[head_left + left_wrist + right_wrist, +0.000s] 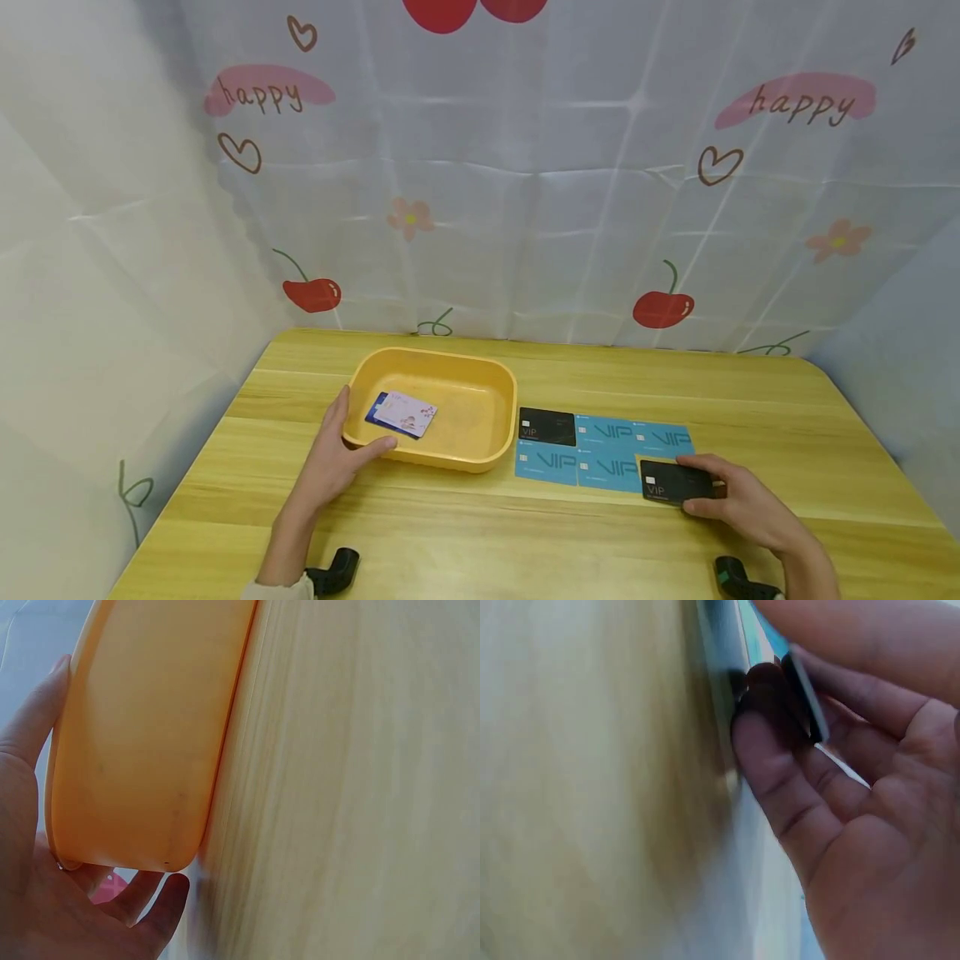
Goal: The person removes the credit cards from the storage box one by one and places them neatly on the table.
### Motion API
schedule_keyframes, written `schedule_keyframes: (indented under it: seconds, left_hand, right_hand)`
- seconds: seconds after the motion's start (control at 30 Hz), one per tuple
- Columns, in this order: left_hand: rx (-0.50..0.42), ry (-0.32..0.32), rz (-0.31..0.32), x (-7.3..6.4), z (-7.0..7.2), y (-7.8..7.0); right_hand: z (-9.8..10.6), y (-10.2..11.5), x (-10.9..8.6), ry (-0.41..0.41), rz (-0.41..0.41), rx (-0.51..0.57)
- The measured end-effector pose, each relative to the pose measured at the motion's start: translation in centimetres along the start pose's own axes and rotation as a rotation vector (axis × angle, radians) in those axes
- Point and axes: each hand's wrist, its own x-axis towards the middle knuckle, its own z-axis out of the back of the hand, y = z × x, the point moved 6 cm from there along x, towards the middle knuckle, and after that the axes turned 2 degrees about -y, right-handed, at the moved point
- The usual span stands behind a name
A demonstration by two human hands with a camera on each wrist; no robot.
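My left hand (333,458) spans the near left corner of a yellow plastic basin (498,417), thumb along the front rim and fingers round the left side. In the left wrist view, the fingers (169,907) bend round the end of its wall. Inside the basin, a white patterned card (408,411) overlaps a dark blue card (372,410). My right hand (738,497) pinches a black VIP card (663,482) by its right end, at the right end of the near row of cards. The right wrist view shows this card (808,701) edge-on between thumb and fingers.
Left of the held card lie two blue VIP cards (546,463) in the near row. Behind them, the far row has another black VIP card (547,427) and two blue ones (662,437). All lie on a wooden table (480,533), with a printed curtain (525,233) behind.
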Motion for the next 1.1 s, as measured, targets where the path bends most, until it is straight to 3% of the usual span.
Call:
schedule_keyframes:
  seconds: [0.2,0.43,1.1]
  left_hand:
    - [-0.001,0.003,0.004,-0.01,0.00,-0.01]
    - [-0.004,0.003,-0.003,0.00,-0.01,0.03]
    - [-0.005,-0.001,-0.008,0.00,-0.11,0.08]
  right_hand:
    - [-0.08,0.47,0.27,-0.041,0.033,-0.140]
    - [-0.26,0.35,0.45,-0.032,-0.029,-0.123]
    - [-0.42,0.75,0.55,-0.097,0.023,-0.184]
